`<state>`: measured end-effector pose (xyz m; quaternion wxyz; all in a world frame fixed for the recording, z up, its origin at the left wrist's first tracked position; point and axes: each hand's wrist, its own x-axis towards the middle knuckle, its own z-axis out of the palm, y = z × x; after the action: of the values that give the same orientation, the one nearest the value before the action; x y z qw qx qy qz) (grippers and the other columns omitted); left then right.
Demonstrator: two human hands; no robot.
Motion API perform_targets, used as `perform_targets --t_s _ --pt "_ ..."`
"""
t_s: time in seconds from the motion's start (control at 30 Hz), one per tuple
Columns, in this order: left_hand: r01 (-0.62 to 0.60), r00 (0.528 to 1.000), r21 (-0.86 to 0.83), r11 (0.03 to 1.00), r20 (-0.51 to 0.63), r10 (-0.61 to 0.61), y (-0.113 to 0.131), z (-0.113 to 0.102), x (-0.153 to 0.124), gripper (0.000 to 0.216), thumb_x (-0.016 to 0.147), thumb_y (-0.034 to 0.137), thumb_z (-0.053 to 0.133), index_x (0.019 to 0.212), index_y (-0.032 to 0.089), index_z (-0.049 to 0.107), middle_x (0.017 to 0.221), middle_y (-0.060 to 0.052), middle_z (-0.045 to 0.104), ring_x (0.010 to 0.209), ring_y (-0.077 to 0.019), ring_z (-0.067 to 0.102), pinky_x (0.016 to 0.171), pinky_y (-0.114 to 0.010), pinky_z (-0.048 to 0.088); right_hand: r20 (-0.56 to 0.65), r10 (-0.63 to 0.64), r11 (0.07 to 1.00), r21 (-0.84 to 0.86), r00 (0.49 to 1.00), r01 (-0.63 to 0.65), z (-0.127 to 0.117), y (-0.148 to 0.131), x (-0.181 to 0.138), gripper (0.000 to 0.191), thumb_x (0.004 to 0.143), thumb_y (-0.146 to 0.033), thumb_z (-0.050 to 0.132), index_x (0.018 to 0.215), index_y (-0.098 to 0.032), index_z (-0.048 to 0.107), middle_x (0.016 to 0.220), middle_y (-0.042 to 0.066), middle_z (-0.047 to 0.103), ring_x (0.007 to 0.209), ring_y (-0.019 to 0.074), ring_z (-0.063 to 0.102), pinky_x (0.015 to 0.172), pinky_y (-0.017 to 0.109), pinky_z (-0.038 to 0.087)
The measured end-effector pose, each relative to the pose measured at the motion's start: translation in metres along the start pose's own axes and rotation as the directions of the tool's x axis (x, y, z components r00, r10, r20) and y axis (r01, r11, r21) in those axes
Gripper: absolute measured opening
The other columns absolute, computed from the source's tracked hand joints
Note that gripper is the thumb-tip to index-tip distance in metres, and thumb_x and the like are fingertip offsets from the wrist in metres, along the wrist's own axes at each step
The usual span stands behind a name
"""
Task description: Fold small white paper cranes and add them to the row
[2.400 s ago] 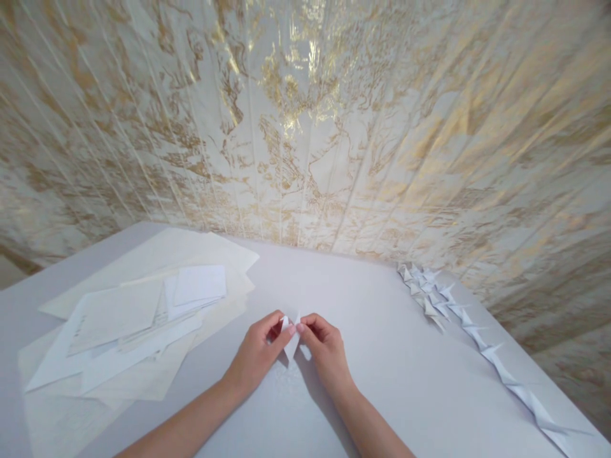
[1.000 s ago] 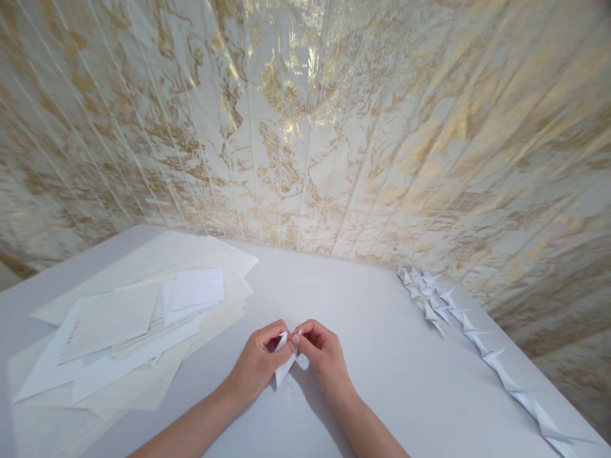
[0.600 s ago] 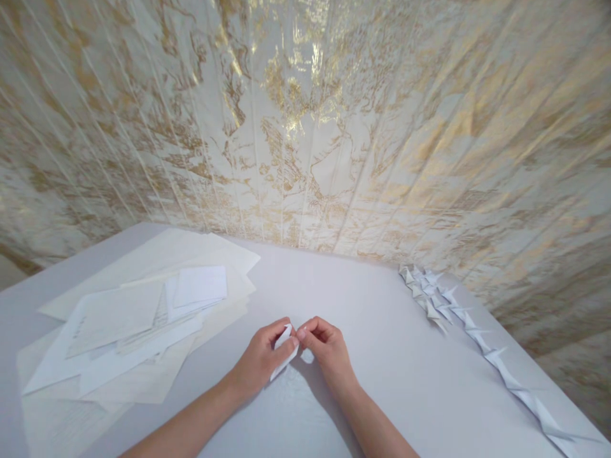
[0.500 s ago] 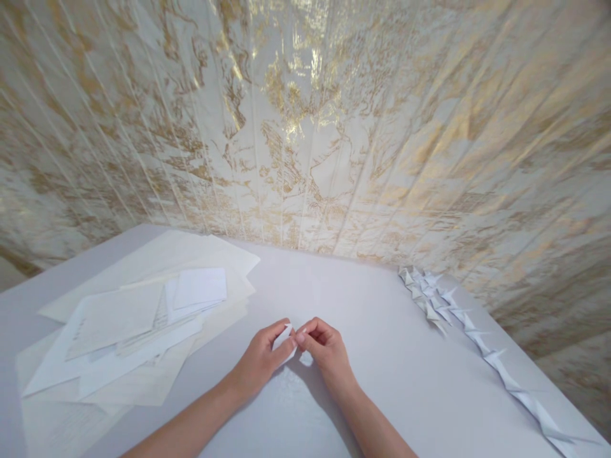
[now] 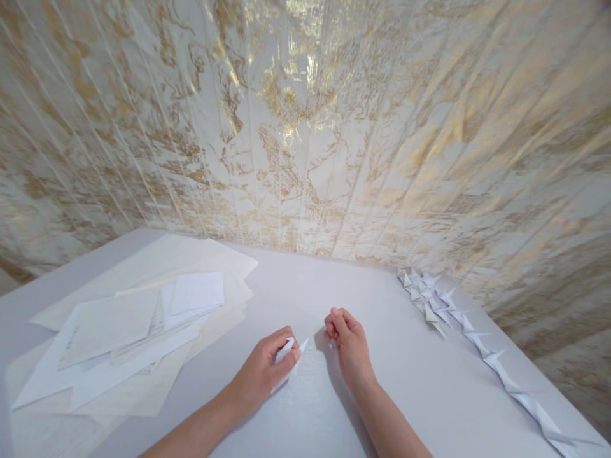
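My left hand [image 5: 260,375] rests low on the grey table [image 5: 372,388], fingers pinched on a small folded white paper piece [image 5: 289,357] whose tip pokes out to the right. A short way to the right, my right hand [image 5: 348,340] is off the paper, its fingers curled together with nothing visible in them. The two hands are apart, with a gap of bare table between them.
A loose pile of white and cream paper sheets [image 5: 133,324] covers the table's left side. A long row of several folded white paper pieces [image 5: 458,318] runs along the right edge by the gold-veined wall [image 5: 305,127].
Both hands pinched the folded paper together before. Now my right hand has let go and moved right and away, while my left hand keeps the paper and has sunk slightly.
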<state>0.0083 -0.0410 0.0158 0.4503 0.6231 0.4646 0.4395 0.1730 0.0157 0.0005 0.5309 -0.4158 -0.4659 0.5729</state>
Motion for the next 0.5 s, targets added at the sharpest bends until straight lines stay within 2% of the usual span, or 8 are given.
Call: perform_targets --t_s 0.07,0.13,0.2,0.27,0.5 --pt "0.024 1.000 -0.022 0.999 -0.006 -0.024 -0.002 -0.001 0.000 0.036 0.092 0.049 0.050 0.069 0.022 0.047 0.069 0.004 0.039 0.066 -0.0149 0.040 0.063 -0.026 0.033 0.063 -0.005 1.000 -0.014 0.998 0.006 0.001 -0.003 -0.001 0.045 0.081 -0.058 0.065 0.062 -0.019 0.053 0.054 -0.003 0.049 0.051 0.0118 0.042 0.056 0.027 0.034" --pt "0.047 0.999 -0.042 0.998 -0.008 -0.047 -0.005 -0.001 0.001 0.037 0.093 0.051 0.050 0.070 0.021 0.050 0.068 0.004 0.039 0.066 -0.0150 0.041 0.063 -0.026 0.034 0.250 0.010 0.999 -0.048 0.968 0.002 0.007 -0.004 -0.007 0.043 0.081 -0.060 0.065 0.069 -0.020 0.055 0.055 -0.003 0.051 0.052 0.0125 0.044 0.055 0.026 0.034" --pt "0.061 0.998 -0.063 0.996 -0.009 -0.062 -0.008 -0.002 0.001 0.038 0.092 0.052 0.050 0.072 0.020 0.052 0.070 0.003 0.041 0.070 -0.0157 0.043 0.065 -0.026 0.035 0.331 0.027 0.998 -0.065 0.943 -0.006 0.014 -0.003 -0.014 0.042 0.079 -0.060 0.067 0.075 -0.020 0.055 0.058 -0.004 0.051 0.054 0.0122 0.044 0.056 0.026 0.034" --pt "0.073 0.997 -0.083 0.994 -0.004 -0.073 -0.010 -0.001 0.001 0.039 0.091 0.054 0.052 0.073 0.019 0.054 0.071 0.003 0.042 0.071 -0.0155 0.043 0.066 -0.025 0.036 0.335 0.027 0.995 -0.101 0.942 0.007 0.019 -0.001 -0.019 0.042 0.081 -0.059 0.065 0.073 -0.020 0.053 0.058 -0.005 0.048 0.054 0.0114 0.042 0.056 0.025 0.033" --pt "0.115 0.992 -0.118 0.986 0.065 -0.108 -0.010 -0.001 0.002 0.040 0.088 0.056 0.055 0.082 0.017 0.059 0.064 0.007 0.036 0.058 -0.0111 0.032 0.053 -0.022 0.028 0.201 -0.015 0.976 -0.210 0.980 0.058 0.014 0.005 -0.016 0.047 0.085 -0.062 0.056 0.067 -0.020 0.047 0.056 -0.006 0.042 0.053 0.0109 0.035 0.054 0.025 0.029"
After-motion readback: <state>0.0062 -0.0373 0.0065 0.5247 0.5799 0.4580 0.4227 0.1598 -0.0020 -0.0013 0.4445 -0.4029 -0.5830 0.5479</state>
